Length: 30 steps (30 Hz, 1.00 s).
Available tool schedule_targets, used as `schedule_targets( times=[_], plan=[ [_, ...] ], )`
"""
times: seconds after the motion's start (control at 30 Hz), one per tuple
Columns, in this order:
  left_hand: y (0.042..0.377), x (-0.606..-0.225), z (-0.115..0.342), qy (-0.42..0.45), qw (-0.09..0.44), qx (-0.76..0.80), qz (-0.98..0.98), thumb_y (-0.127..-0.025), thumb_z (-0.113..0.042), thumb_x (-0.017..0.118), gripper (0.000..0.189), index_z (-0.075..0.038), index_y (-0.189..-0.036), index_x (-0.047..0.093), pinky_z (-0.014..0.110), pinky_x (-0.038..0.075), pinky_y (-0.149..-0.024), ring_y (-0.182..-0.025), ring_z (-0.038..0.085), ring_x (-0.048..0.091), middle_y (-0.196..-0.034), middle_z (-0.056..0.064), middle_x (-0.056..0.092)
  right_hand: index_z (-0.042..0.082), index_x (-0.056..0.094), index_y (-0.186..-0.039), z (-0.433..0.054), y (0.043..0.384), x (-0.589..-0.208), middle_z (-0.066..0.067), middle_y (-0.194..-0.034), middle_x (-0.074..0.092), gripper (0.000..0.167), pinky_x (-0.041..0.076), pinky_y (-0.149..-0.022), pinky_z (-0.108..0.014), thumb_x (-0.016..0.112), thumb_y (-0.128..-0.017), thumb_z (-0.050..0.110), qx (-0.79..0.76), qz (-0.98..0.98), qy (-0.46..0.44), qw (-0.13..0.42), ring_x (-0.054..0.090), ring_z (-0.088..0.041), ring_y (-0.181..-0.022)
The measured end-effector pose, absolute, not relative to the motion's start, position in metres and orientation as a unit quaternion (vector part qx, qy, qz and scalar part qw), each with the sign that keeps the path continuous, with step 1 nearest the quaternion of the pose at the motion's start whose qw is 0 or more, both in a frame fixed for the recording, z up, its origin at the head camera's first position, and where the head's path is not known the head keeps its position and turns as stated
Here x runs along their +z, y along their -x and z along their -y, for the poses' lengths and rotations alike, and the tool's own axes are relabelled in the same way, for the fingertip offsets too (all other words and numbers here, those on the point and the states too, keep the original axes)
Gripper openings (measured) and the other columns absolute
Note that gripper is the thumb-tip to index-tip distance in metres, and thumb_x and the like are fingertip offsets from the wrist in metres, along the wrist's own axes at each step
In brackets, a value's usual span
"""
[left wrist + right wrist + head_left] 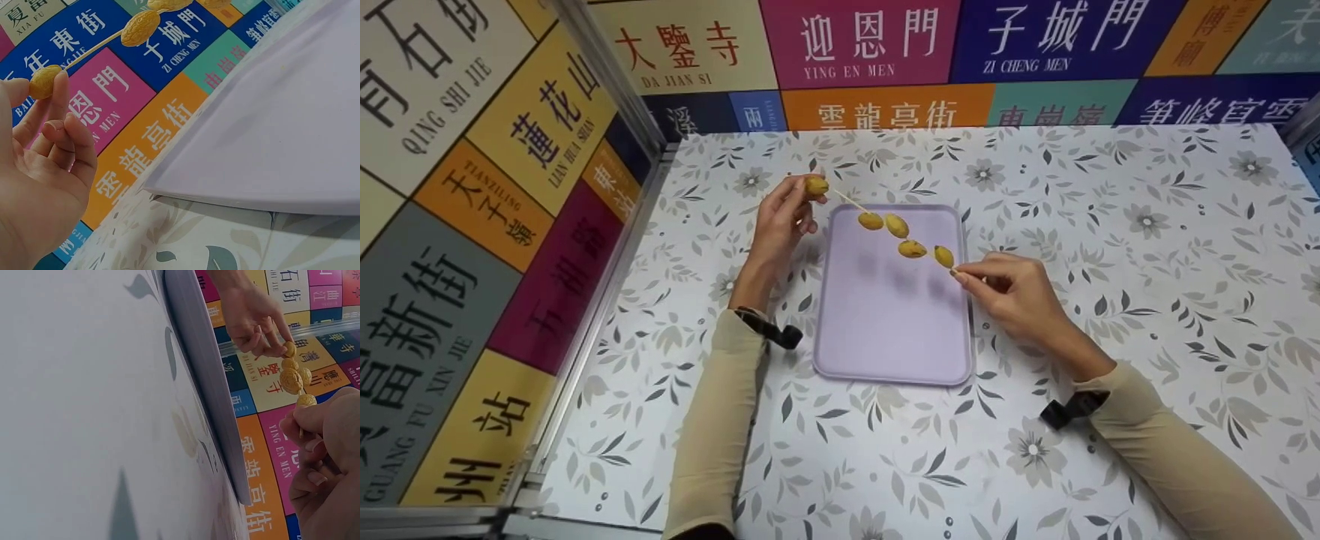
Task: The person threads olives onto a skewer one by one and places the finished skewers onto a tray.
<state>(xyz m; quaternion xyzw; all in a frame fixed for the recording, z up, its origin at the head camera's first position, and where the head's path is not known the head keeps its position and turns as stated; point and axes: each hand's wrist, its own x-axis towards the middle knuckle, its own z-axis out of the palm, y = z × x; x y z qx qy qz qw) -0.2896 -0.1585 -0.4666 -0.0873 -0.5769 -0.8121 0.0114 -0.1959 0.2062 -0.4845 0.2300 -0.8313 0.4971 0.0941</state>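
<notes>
Several wrinkled yellow fruits (912, 248) are threaded along a thin wooden skewer (851, 199), held above a light purple tray (885, 330). My left hand (784, 217) pinches a single yellow fruit (45, 82) between thumb and finger at the far end of the skewer. A bare stretch of stick separates that fruit from the others. With thumb and fingertips, my right hand (1009, 292) pinches the opposite end of the skewer, just below the nearest fruit (306, 400). Its fingers hide most of that end.
Beneath the tray lies a tabletop with a grey leaf and flower print (1035, 450). Colourful panels with printed characters (862, 37) stand along the back and left of the table. A dark wrist strap (769, 328) sits on each sleeve.
</notes>
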Motion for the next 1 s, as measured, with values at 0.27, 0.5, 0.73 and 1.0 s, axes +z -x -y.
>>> schedule_targets(
  times=[0.27,0.5,0.73,1.0],
  plan=[
    [0.2907,-0.4667,0.1569,0.093,-0.005,-0.824,0.558,-0.116,-0.024,0.052,0.032,-0.001,-0.129,0.072,0.024,0.046,-0.057,-0.063,0.013,0.044,-0.097,0.008,0.072,0.014,0.087,-0.111,-0.2062,0.1956,-0.4831,-0.003,-0.080,0.074,0.016,0.040,-0.054,-0.018,0.083,-0.096,0.009,0.501,0.825,-0.241,0.101,0.054,-0.012,-0.064],
    [0.2913,-0.4703,0.1571,0.101,-0.033,-0.827,0.553,-0.116,-0.026,0.054,0.034,-0.003,-0.134,0.070,0.026,0.049,-0.060,-0.064,0.013,0.047,-0.101,0.008,0.071,0.015,0.087,-0.111,-0.2058,0.1957,-0.4835,0.000,-0.079,0.072,0.016,0.040,-0.054,-0.018,0.083,-0.097,0.010,0.501,0.824,-0.242,0.105,0.054,-0.011,-0.064],
    [0.2911,-0.4717,0.1579,0.099,-0.027,-0.835,0.541,-0.115,-0.025,0.056,0.023,-0.008,-0.124,0.068,0.025,0.050,-0.059,-0.063,0.013,0.047,-0.097,0.008,0.073,0.015,0.087,-0.111,-0.2060,0.1952,-0.4841,0.000,-0.078,0.072,0.015,0.041,-0.053,-0.018,0.083,-0.097,0.011,0.499,0.825,-0.242,0.107,0.054,-0.011,-0.063],
    [0.2911,-0.4735,0.1591,0.078,-0.008,-0.849,0.523,-0.114,-0.027,0.057,0.022,-0.011,-0.124,0.070,0.025,0.047,-0.059,-0.064,0.014,0.045,-0.099,0.007,0.075,0.014,0.087,-0.111,-0.2041,0.1957,-0.4840,-0.001,-0.079,0.073,0.015,0.041,-0.054,-0.017,0.083,-0.097,0.011,0.502,0.820,-0.250,0.112,0.054,-0.011,-0.063]
  ],
)
